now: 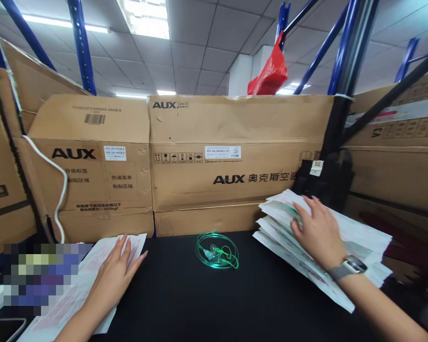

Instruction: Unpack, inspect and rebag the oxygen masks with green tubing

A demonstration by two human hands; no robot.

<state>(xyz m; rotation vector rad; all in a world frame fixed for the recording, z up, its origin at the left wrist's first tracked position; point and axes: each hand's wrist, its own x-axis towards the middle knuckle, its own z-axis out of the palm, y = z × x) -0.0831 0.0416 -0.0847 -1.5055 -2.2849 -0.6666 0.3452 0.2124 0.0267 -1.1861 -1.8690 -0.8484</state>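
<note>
My left hand (pixel 118 270) lies with fingers outstretched on a flat white printed packet (pixel 82 289) at the left of the black table. On the right, my right hand (pixel 316 228), with a watch on its wrist, rests fingers spread on top of a stack of white packets (pixel 306 266). Between the hands sits a coiled green clear tube (pixel 199 254) with what looks like a small oxygen mask (pixel 216 255) and a bright green strap inside the coil. Neither hand touches the coil.
Cardboard boxes (pixel 185 190) stand along the back of the black table (pixel 185 304). A white cable (pixel 62 190) hangs at left, above a phone-like device (pixel 7 330) in the corner. Blue rack posts (pixel 81 47) and a red plastic bag (pixel 269 76) are above; a black bag (pixel 310 183) is behind the stack.
</note>
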